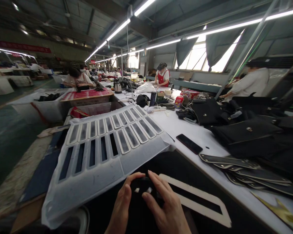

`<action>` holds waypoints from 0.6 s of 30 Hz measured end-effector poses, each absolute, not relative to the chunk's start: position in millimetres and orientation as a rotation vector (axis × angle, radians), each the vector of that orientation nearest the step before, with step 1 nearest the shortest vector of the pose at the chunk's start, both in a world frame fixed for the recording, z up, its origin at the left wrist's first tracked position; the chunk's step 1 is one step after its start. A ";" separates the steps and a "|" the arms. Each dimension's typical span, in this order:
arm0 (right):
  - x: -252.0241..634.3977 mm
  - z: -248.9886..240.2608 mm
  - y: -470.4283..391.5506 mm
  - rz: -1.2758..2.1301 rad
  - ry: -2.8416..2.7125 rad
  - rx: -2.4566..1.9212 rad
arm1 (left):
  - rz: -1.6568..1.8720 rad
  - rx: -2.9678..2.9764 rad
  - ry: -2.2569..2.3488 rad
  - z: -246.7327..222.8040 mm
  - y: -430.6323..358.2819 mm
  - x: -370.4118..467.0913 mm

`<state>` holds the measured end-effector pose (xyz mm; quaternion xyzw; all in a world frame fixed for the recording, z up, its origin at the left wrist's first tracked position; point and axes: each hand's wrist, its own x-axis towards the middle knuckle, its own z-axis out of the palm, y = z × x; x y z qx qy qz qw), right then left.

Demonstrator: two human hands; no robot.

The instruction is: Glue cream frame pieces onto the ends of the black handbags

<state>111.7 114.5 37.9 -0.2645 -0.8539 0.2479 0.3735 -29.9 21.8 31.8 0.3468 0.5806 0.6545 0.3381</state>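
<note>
Low in the middle of the head view, a dark black piece [142, 208] lies between my two hands; its exact kind is hard to make out against the dark background. My left hand [122, 204] curls round its left side, index finger bent over the top edge. From the right, my right hand [166, 205] grips it with the thumb on the face and fingers along the upper edge. Two small whitish bits [137, 189] show on it between the hands. A pale rectangular frame with a long slot [197, 197] lies just right of my right hand.
A translucent sheet [88, 191] ahead carries rows of slotted pale frames [123, 141]. To the right, a white table [169, 125] bears a phone [189, 143], stacked black strips [254, 172] and black bags [251, 130]. Co-workers [163, 76] work farther back.
</note>
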 end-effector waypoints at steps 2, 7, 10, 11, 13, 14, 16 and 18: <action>108.9 37.4 114.9 0.487 -2.188 -0.584 | 1.693 0.928 1.509 27.8 22.1 -31.0; 108.8 35.5 112.1 0.398 -2.101 -0.471 | 1.747 0.924 1.411 20.8 25.6 -30.5; 111.6 38.7 110.3 0.402 -2.071 -0.422 | 1.764 0.919 1.336 20.0 28.1 -26.7; 112.0 39.0 108.6 0.412 -2.058 -0.422 | 1.764 0.911 1.317 19.9 28.8 -25.4; 111.4 37.2 102.9 0.422 -2.005 -0.435 | 1.762 0.886 1.295 19.2 29.8 -23.3; 110.5 35.3 98.9 0.412 -1.962 -0.423 | 1.761 0.873 1.296 18.8 30.0 -22.6; 108.5 30.8 89.8 0.392 -1.894 -0.362 | 1.771 0.838 1.307 18.5 29.5 -21.9; 107.9 27.8 80.5 0.398 -1.880 -0.309 | 1.780 0.801 1.328 19.9 27.9 -21.9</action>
